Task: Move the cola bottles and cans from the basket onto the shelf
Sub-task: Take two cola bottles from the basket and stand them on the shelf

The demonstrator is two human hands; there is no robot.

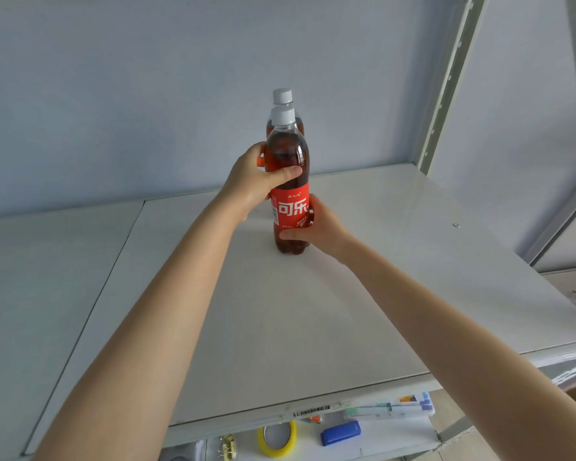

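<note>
From the head view, a cola bottle with a red label stands upright on the white shelf, well back from the front edge. Its base seems to touch the board, though I cannot tell whether its weight has settled. A second bottle stands directly behind it, mostly hidden, with only its white cap and dark shoulder showing. This suggests the bottles are being lined up front to back in a row. Both hands hold the front bottle. The left hand grips the dark upper body just above the label, its thumb lying across the front and its fingers curled round the far side out of sight. The right hand grips low on the bottle, its thumb across the front below the label and its fingers wrapped round the right side. One hand high and one low probably keeps the tall, narrow bottle from tipping as it is squared up against the one behind. The basket is not in view. On a lower shelf lie a yellow tape roll and some markers.
</note>
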